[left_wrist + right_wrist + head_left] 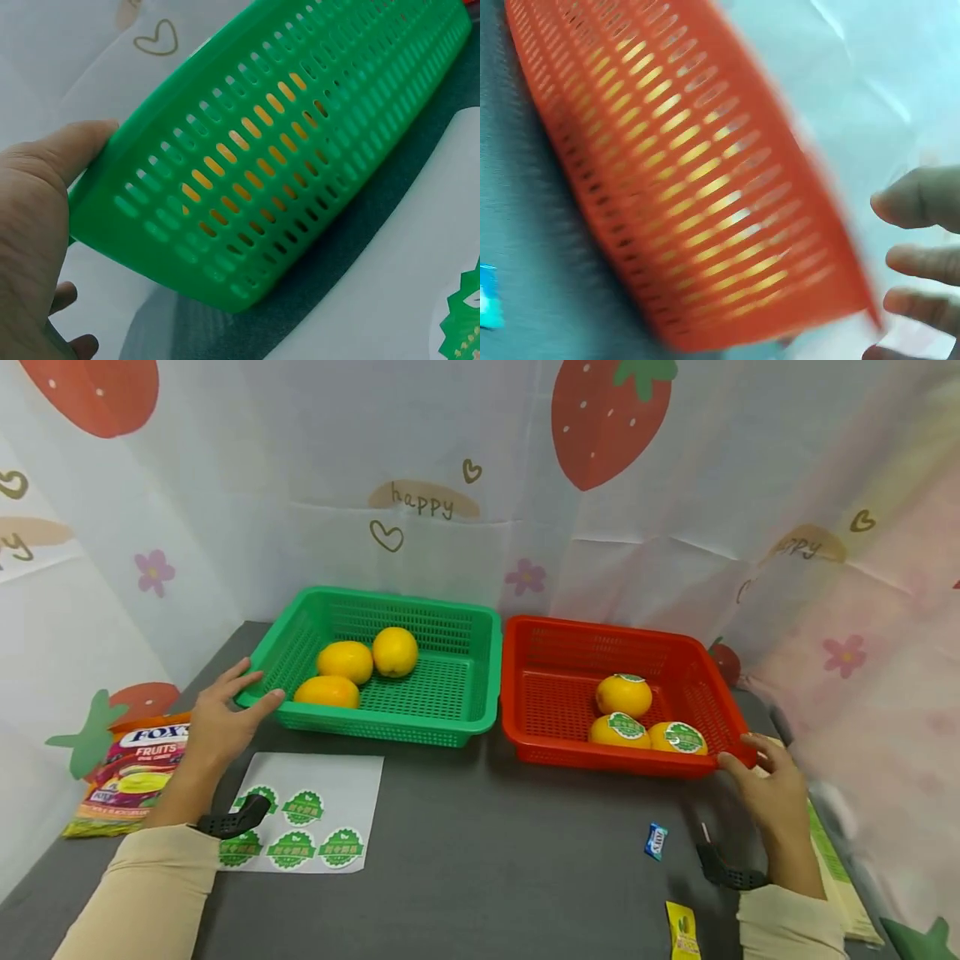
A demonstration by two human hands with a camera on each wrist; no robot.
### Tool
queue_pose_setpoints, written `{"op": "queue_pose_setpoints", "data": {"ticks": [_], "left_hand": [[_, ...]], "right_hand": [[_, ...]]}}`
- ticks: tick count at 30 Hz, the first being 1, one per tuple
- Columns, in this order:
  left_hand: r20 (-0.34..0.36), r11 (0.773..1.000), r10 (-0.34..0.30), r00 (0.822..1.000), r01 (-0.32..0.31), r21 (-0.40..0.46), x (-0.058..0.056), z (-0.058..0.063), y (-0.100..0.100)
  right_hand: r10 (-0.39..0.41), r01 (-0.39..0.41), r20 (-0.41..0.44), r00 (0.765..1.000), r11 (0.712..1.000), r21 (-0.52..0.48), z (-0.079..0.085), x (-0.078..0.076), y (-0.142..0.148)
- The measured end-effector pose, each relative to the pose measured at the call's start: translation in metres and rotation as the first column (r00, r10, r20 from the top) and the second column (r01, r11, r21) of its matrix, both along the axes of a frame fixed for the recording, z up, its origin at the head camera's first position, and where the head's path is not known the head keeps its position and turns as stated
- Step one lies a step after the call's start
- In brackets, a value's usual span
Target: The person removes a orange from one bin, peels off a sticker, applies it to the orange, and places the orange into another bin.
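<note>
My left hand [228, 714] grips the front left corner of a green plastic basket [420, 727]; its thumb lies on the rim in the left wrist view. Three yellow-orange fruits, one of them a round fruit [395, 652], lie in this basket without visible stickers. Close by the front right corner of a red basket [555, 756] is my right hand [772, 785]. Its fingers are spread and stand apart from the rim in the right wrist view. The red basket holds three similar fruits, such as the rear fruit [624, 697], with green-and-white round stickers on them.
A white sheet [337, 785] with several green stickers lies before the green basket. A FOX'S candy bag [142, 768] stands at the left. Right of centre lie a blue wrapped candy [656, 842] and a yellow packet [682, 931]. A printed curtain [337, 460] hangs behind.
</note>
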State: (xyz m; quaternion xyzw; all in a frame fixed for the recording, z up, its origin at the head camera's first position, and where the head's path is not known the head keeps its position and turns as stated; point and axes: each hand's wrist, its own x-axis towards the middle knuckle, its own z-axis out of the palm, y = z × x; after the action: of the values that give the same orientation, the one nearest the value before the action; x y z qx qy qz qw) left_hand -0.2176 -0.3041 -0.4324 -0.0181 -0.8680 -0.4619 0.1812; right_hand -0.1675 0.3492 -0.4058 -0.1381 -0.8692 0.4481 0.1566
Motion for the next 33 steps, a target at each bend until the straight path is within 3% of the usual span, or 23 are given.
{"op": "queue_pose_setpoints", "data": {"ticks": [6,8,12,16,22,30,33], "left_hand": [[-0.046,0.999,0.020,0.999,-0.018,0.038,0.000,-0.004,0.000],[-0.045,0.999,0.024,0.999,-0.021,0.047,-0.001,-0.005,0.001],[-0.029,0.997,0.030,0.999,-0.028,0.071,-0.002,-0.009,0.003],[-0.034,0.994,0.036,0.999,-0.032,0.102,-0.001,-0.013,0.002],[-0.057,0.986,0.037,0.998,-0.027,0.163,-0.003,-0.015,0.002],[-0.065,0.979,0.067,0.996,-0.053,0.194,0.000,-0.020,0.004],[-0.085,0.976,0.069,0.994,-0.049,0.214,-0.001,-0.019,0.003]], "right_hand": [[0.220,-0.218,-0.001,0.975,0.965,0.147,0.068,-0.011,-0.011],[0.296,-0.290,-0.011,0.955,0.942,0.171,0.092,-0.017,-0.022],[0.389,-0.390,0.053,0.920,0.895,0.218,0.135,-0.028,-0.055],[0.488,-0.503,0.121,0.864,0.844,0.186,0.162,-0.043,-0.095],[0.635,-0.656,0.173,0.753,0.746,0.118,0.173,-0.077,-0.148],[0.757,-0.797,0.300,0.580,0.604,0.017,0.161,-0.127,-0.211],[0.764,-0.819,0.357,0.537,0.574,0.004,0.156,-0.143,-0.237]]}}
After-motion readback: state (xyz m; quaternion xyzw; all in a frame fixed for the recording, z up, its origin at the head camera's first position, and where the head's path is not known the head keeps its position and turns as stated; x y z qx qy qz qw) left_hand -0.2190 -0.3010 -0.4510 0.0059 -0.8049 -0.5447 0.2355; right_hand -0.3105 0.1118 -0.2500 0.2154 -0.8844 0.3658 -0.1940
